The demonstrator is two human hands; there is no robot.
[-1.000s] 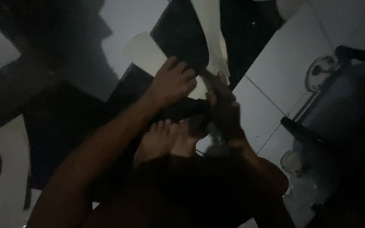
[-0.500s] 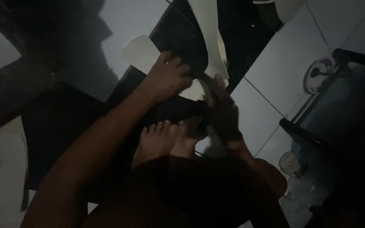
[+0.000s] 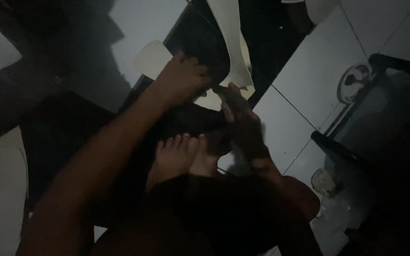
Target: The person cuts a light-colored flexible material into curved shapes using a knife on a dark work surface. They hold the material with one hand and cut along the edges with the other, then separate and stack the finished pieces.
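The scene is very dim. My left hand [image 3: 183, 83] grips the lower edge of a large dark sheet [image 3: 193, 40] that rises toward the top of the view. A pale cream strip [image 3: 228, 42] curls off that sheet's right edge. My right hand [image 3: 240, 121] is just right of the left one, fingers closed near the base of the pale strip; what it holds is too dark to tell. My bare feet [image 3: 183, 154] rest on the floor right below both hands.
White floor tiles [image 3: 309, 80] lie to the right. A dark frame with a tube rail [image 3: 347, 151] stands at the right edge, a round fitting [image 3: 354, 83] beside it. Dark sheets [image 3: 58, 137] and pale sheets [image 3: 1, 199] cover the floor on the left.
Both hands have shifted slightly up and left along the dark sheet's edge. The pale strip hangs a little longer.
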